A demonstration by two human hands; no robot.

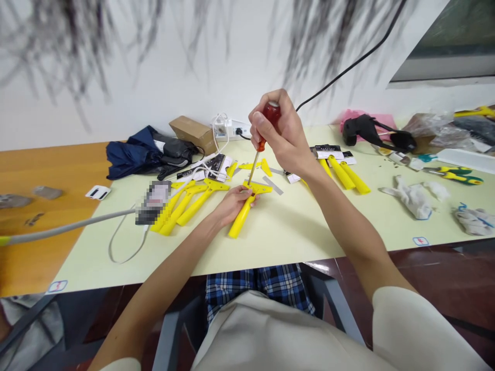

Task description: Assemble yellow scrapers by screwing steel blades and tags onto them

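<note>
In my right hand (284, 131) is a screwdriver with a red handle (272, 114), the fingers wrapped round it. The screwdriver's thin metal shaft slants down, its tip at the head of a yellow scraper (242, 216). My left hand (234, 205) grips that scraper just below its wide head, the handle pointing towards me. Flat grey metal blades (273, 185) lie beside the head. Several more yellow scrapers (197, 203) rest left of my left hand. Loose yellow head pieces (255, 165) lie behind. Whether the tip sits on a screw is too small to tell.
Further yellow handles (350, 178) and black-and-white packages (328, 152) lie to the right. White gloves (413, 198) and green-yellow tools (458, 175) are beyond. A cardboard box (195, 135), dark blue cloth (133, 152), power strip (240, 128) and cabled device (152, 202) stand left and behind.
</note>
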